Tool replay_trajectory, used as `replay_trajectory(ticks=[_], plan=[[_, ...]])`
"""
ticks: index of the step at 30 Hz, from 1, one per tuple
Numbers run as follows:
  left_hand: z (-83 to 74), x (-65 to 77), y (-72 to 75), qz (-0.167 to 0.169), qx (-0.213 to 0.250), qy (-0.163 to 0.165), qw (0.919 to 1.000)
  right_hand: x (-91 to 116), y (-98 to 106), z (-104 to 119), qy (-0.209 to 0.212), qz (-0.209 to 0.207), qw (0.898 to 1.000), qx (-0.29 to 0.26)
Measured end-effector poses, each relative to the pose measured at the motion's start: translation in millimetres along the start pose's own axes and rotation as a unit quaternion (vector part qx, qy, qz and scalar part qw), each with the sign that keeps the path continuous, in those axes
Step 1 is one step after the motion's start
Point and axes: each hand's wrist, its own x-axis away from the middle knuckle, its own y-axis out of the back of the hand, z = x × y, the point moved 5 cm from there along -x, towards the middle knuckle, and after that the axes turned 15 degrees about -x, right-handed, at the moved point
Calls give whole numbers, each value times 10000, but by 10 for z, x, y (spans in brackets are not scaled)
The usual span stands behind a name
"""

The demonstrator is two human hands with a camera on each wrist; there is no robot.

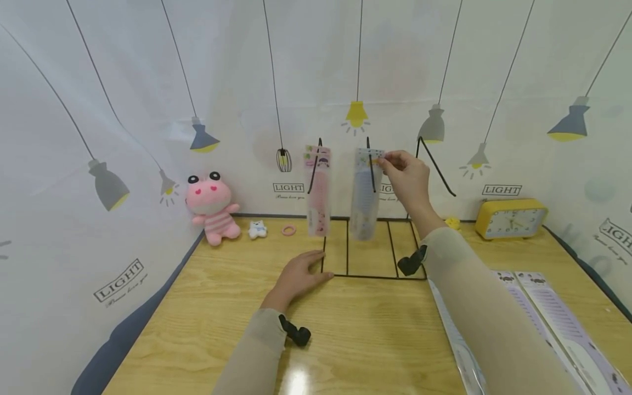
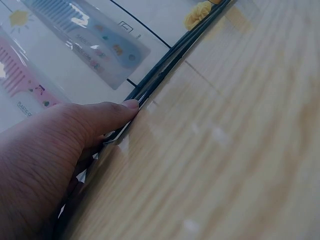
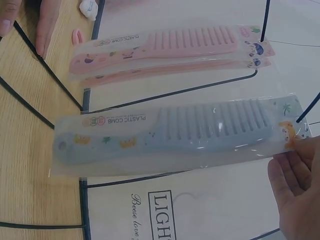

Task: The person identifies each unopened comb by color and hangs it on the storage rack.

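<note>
two hands reach out from beige sleeves (image 1: 250,354) in my head view, over a wood-grain counter (image 1: 375,329). the right hand (image 1: 411,178) pinches the upper right corner of a blue comb packet (image 1: 364,211) between thumb and fingers. i see the packet hanging upright at the middle hook (image 1: 372,173) of a black wire rack (image 1: 348,249); from the right wrist, the hook wire meets the packet's printed top just beside the fingertips.

the left hand (image 1: 298,277) rests at the near left corner of the rack's base, its fingers nearly straight and touching the wire. my left wrist view has the thumb laid on that wire, while the other fingers are mostly hidden.

two pink comb packets (image 1: 318,206) hang one behind the other on the left hook (image 1: 314,174), near the blue one. the right hook (image 1: 437,167) juts out beyond the right hand.

farther left on the counter i have a pink plush toy (image 1: 212,211), a small white figure (image 1: 257,229) and a pink ring (image 1: 288,230). to the right, a yellow clock (image 1: 512,218) stands by the backdrop, a little yellow ornament (image 1: 452,223) sits near it, and purple comb packets (image 1: 568,323) lie flat beside the right forearm.
</note>
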Motion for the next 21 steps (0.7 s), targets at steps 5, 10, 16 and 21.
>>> replay_trajectory(ticks=[5,10,16,21], plan=[[4,-1,-10,38,11,-5,10000,46,44,-43,-146,-30,9996,259],[11,-10,-22,23,3,8,10000,162,118,-108,-528,44,9978,410],[4,-3,-14,28,-8,24,10000,360,244,-201,-886,158,9949,446],[-4,-4,9,21,34,20,10000,534,362,-225,-971,293,9939,430]])
